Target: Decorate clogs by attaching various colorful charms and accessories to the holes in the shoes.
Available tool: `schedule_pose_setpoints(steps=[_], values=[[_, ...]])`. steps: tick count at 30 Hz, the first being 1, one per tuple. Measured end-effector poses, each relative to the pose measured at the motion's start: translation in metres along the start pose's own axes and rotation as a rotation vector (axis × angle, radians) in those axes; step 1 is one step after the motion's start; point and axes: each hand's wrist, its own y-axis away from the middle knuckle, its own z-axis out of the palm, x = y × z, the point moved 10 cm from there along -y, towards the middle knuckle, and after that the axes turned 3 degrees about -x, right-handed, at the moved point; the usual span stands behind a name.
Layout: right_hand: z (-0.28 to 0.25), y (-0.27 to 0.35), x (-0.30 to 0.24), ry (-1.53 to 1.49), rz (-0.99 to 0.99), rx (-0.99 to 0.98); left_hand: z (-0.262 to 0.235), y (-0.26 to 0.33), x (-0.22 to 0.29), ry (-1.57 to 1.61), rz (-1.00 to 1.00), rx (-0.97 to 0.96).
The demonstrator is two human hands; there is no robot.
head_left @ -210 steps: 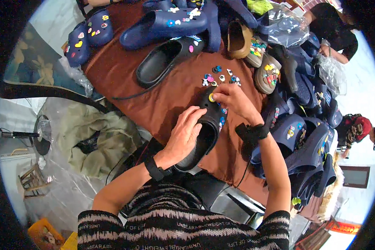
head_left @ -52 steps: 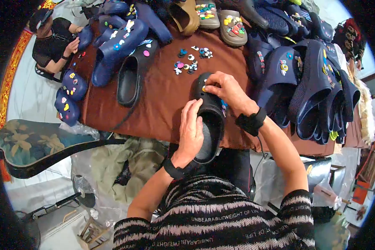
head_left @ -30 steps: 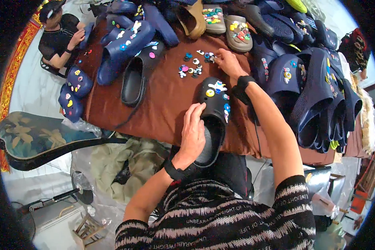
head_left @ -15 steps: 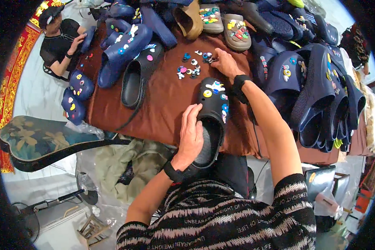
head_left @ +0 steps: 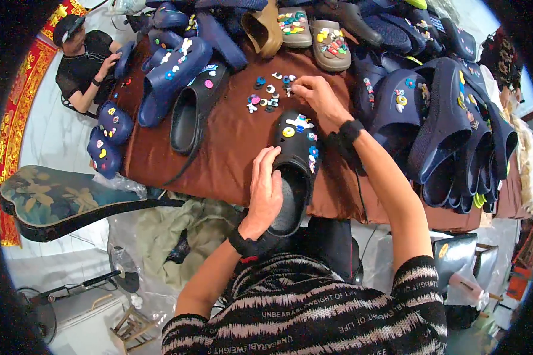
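My left hand [head_left: 263,198] grips the side of a black clog [head_left: 304,155], whose heel end points toward me. Several shoe charms decorate its toe and strap side, among them a yellow round one and a white figure. Beyond the toe, my right hand [head_left: 323,99] reaches to a loose pile of small shoe charms [head_left: 270,90] on the brown cloth [head_left: 231,142]. Thumb and fingers of that hand are pinched together at the pile's right edge, on a small pale and dark charm [head_left: 289,91].
Another black clog [head_left: 186,121] and blue clogs [head_left: 177,74] lie to the left. Decorated grey clogs [head_left: 331,47] sit at the back, blue slides [head_left: 444,127] heap up on the right. A person [head_left: 83,65] handles a blue shoe at the far left. A padded stool [head_left: 53,198] stands left.
My right hand has shifted slightly, its fingers now pinched at a charm on the pile's edge. The left hand still grips the black clog, and the view has shifted a little.
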Motion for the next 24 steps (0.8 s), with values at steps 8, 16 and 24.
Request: schedule_pose_setpoints(steps=[8, 16, 24], values=[[0.035, 0.085, -0.076, 0.372, -0.400, -0.098, 0.000, 0.000, 0.003, -0.025, 0.003, 0.014], [0.053, 0.106, -0.089, 0.575, -0.559, -0.110, 0.001, 0.001, 0.000, 0.026, -0.020, 0.013], [0.057, 0.100, -0.083, 0.527, -0.455, -0.167, 0.000, 0.002, -0.002, 0.029, -0.014, 0.013]])
